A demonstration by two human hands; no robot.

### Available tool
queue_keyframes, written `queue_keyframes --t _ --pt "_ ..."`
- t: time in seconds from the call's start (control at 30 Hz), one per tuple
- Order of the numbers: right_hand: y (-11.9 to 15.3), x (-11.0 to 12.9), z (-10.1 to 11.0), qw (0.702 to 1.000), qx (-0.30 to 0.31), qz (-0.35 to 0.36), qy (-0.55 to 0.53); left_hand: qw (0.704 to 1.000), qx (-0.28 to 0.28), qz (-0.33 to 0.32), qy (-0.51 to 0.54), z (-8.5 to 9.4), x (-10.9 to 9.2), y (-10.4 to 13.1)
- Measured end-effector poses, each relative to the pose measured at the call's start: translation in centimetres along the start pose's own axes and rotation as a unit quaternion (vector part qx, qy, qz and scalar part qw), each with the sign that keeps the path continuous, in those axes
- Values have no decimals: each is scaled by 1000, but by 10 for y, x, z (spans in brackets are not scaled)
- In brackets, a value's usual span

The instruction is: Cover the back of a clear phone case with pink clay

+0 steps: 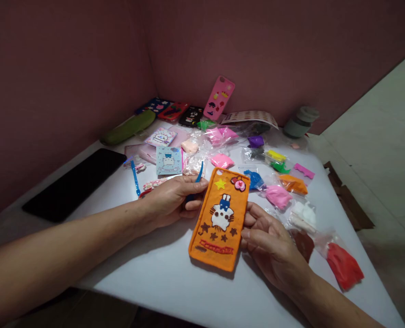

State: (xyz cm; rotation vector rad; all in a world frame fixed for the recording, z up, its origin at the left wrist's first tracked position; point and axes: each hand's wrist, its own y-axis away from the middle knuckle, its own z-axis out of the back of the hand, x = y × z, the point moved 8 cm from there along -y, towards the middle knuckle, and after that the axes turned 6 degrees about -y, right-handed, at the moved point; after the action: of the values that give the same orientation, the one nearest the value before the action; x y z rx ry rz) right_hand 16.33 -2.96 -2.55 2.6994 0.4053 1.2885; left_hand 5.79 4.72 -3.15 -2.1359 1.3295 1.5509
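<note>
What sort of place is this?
Looks like a craft table in a room's corner, perhaps at home: bags of clay-like material, an orange decorated phone case, more decorated cases behind.

Matt orange case (pixel 219 219) (clay-like surface)

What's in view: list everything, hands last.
Decorated case: 1, orange, centre front
Curved tool: 1, blue, beside that case
Stick: 1, blue, left of centre
Leaning case: 1, pink, back centre
Other cases: 3, dark blue, red, black, back left
Oblong object: 1, green, back left
Slab: 1, black, left
Cards: 2, pale blue, whitish, left of centre
Packets: over ten, mixed colours, centre to right
Printed sheet: 1, pale, back
Jar: 1, grey, back right
Small items: uncounted, mixed, left
Table: 1, white, beneath
Walls: 2, pinkish, behind, left
Left hand: 1, holding curved tool
Right hand: 1, holding decorated case
</note>
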Motion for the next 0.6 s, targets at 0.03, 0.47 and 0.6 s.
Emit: queue_keyframes --t 0.03,0.47,0.6 --pt "0 0 0 1000 0 0 -1 1000 1 0 -1 0 0 0" --pt "1 -1 1 1000 2 -7 14 1000 7 -2 2 -1 0 0" --pt "1 -1 1 1000 -2 -6 17 1000 10 -1 -2 -2 0 0"
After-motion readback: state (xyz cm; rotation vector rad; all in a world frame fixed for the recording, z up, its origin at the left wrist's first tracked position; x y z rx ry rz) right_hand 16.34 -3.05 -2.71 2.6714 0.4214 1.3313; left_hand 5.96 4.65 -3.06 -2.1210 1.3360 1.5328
